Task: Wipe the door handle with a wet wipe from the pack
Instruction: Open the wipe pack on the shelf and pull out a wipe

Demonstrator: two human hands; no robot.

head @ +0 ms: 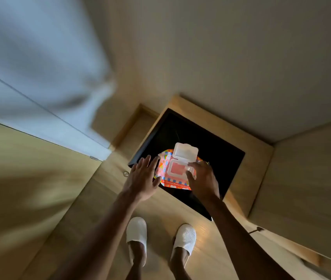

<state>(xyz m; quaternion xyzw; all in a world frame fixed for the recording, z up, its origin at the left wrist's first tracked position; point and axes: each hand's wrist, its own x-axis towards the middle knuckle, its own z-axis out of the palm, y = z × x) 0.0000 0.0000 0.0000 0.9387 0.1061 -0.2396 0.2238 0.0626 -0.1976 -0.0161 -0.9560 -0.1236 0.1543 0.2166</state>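
Careful, your left hand point(142, 178) is splayed empty beside the pack point(172, 174), right fingers point(191, 172) pinching at its open lid point(186, 151), so the pack may lift.

The wet wipe pack point(177, 171) lies on a low table point(221, 156), between the two hands. The left hand point(142, 178) is at its left edge, the right hand point(202, 178) on its right side, fingertips at the opening. The flip lid point(186, 151) stands beyond the hands. Two slippers point(137, 229) are below the forearms. A small ring point(126, 174) lies on the floor just left of the left hand.
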